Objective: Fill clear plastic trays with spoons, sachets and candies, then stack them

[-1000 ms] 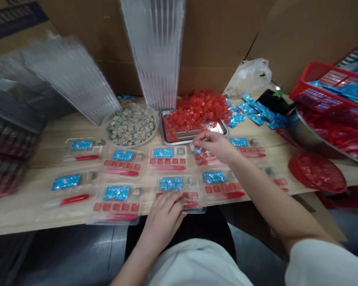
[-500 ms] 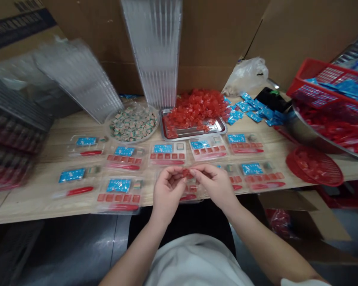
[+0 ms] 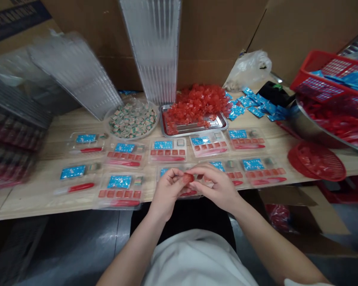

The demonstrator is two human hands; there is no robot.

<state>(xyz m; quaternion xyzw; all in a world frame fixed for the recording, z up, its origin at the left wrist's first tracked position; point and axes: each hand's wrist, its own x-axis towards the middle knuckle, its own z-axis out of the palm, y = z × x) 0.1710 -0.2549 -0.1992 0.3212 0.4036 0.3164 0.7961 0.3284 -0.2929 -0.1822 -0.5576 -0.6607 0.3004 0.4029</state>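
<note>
While the left hand (image 3: pixel 167 194) and right hand (image 3: pixel 217 184) pinch a red wrapped cube (image 3: pixel 187 178) between their fingertips, both hands stay curled and mostly closed, and they meet in front of the steel tray (image 3: pixel 193 132). Cube is held over a clear plastic blister tray (image 3: pixel 167 171), which is partly hidden by the hands. Can't tell if cube touches it.

More clear blister trays (image 3: pixel 168 151) lie on the wooden table (image 3: pixel 47 198), in rows in front of the steel tray and off to both sides. Most show a blue sachet, a row of red cubes and a red-handled stick.

Heaped on the steel tray and spilling over its rim: red wrapped cubes (image 3: pixel 197 104). Left of it, a round clear plate (image 3: pixel 156 119) holds striped wrapped candies. Right of it, loose blue sachets (image 3: pixel 250 104) lie on the table, then a red round basket (image 3: pixel 298 159) and a steel bowl (image 3: pixel 304 127) of red pieces, with a red crate (image 3: pixel 325 65) above. Far left of it: stacked filled trays (image 3: pixel 8 159). Behind it: an upright ribbed clear plastic sheet (image 3: pixel 150 47), a white plastic bag (image 3: pixel 250 69) and cardboard (image 3: pixel 214 39).
</note>
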